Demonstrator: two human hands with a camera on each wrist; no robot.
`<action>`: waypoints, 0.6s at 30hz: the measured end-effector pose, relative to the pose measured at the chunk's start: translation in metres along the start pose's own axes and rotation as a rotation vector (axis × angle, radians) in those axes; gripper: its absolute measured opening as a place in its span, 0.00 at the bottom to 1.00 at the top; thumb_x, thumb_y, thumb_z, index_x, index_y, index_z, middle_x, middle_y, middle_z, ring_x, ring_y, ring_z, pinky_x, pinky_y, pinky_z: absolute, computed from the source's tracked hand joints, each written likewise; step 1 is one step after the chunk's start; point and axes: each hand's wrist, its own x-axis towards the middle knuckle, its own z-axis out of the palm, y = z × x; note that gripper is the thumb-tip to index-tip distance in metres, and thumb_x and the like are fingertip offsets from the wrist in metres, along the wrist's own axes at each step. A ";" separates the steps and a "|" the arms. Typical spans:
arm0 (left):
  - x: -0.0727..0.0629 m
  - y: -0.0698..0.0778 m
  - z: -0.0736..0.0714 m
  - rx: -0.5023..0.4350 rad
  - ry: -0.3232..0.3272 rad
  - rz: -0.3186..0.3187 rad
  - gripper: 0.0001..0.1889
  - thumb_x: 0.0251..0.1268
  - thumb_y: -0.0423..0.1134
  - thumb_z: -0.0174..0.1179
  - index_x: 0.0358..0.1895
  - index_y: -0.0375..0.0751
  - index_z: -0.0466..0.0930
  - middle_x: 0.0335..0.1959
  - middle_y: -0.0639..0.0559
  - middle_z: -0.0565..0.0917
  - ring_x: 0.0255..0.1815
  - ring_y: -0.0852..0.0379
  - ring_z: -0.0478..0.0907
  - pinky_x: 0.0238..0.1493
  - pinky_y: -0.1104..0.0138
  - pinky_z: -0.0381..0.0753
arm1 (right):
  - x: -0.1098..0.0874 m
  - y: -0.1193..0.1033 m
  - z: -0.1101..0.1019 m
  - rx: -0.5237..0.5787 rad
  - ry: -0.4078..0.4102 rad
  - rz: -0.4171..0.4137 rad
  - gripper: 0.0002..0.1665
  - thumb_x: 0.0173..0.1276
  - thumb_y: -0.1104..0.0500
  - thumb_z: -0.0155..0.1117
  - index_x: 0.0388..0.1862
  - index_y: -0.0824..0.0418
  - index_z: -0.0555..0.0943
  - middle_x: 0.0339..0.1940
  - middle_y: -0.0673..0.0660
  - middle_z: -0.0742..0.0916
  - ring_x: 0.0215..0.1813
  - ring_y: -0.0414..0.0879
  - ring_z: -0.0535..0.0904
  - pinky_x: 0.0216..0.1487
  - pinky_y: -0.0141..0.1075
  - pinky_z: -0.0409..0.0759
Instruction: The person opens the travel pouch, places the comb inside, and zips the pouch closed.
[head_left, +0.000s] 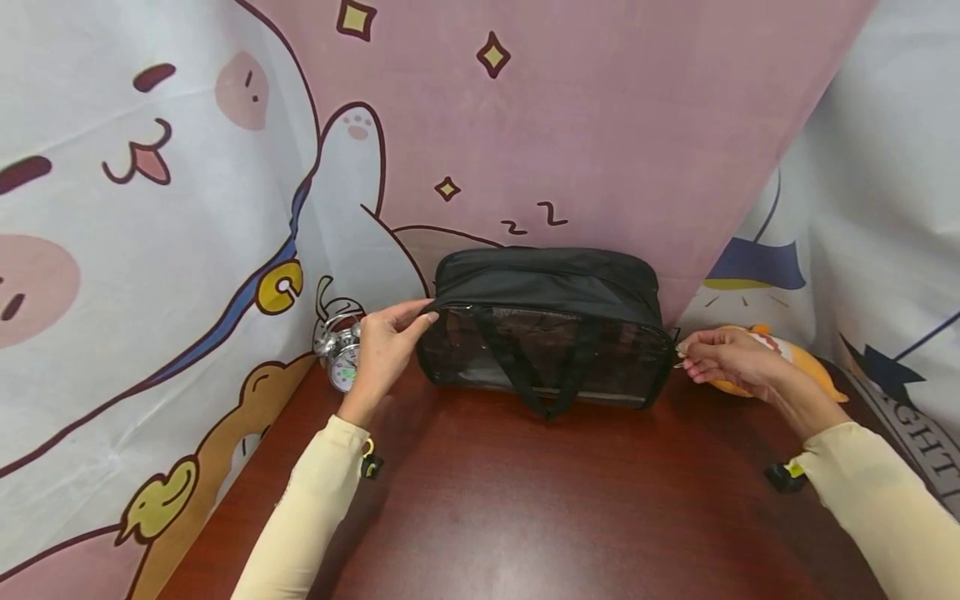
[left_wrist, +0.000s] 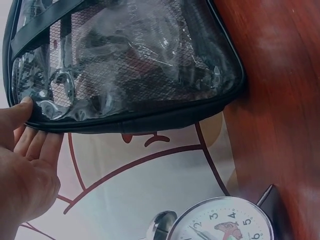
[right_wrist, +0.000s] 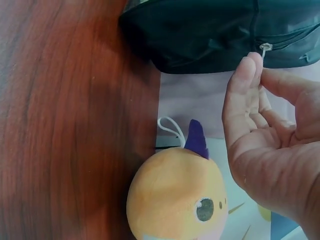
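A black bag (head_left: pixel 547 287) with a see-through front panel and a hanging black handle strap stands upright on the table. At its upper left corner, my left hand (head_left: pixel 392 337) pinches the piped edge, thumb on the clear front (left_wrist: pixel 125 65) and fingers behind. On the other side my right hand (head_left: pixel 731 358) pinches the pull of a metal zipper slider (right_wrist: pixel 266 47) between thumb and fingertips. The slider sits at the end of a zip on the bag's black side (right_wrist: pixel 200 35).
A silver twin-bell alarm clock (head_left: pixel 345 362) stands left of the bag, near my left hand. An orange plush toy (head_left: pixel 802 371) with a purple horn (right_wrist: pixel 196 140) lies behind my right hand. Printed cloth (head_left: pixel 600 125) hangs behind the reddish-brown table (head_left: pixel 562 500).
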 end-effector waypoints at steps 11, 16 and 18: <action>-0.006 0.011 -0.005 0.114 -0.082 0.040 0.18 0.74 0.49 0.69 0.63 0.53 0.87 0.57 0.52 0.91 0.58 0.56 0.90 0.53 0.58 0.90 | -0.021 -0.005 0.010 -0.006 0.055 -0.087 0.19 0.87 0.56 0.52 0.62 0.70 0.76 0.44 0.46 0.93 0.47 0.37 0.91 0.50 0.33 0.90; -0.020 0.027 -0.007 0.207 -0.151 0.087 0.35 0.75 0.59 0.64 0.81 0.63 0.65 0.76 0.57 0.78 0.70 0.51 0.81 0.66 0.49 0.82 | -0.048 -0.017 0.022 -0.425 0.175 -0.072 0.38 0.85 0.43 0.55 0.74 0.74 0.65 0.62 0.58 0.86 0.56 0.34 0.84 0.49 0.24 0.83; -0.027 0.035 -0.008 0.236 -0.162 0.119 0.40 0.74 0.61 0.63 0.84 0.65 0.57 0.81 0.58 0.70 0.77 0.49 0.74 0.73 0.45 0.76 | -0.062 -0.023 0.030 -0.561 0.229 -0.075 0.44 0.83 0.40 0.56 0.78 0.73 0.61 0.71 0.70 0.77 0.65 0.49 0.80 0.58 0.35 0.83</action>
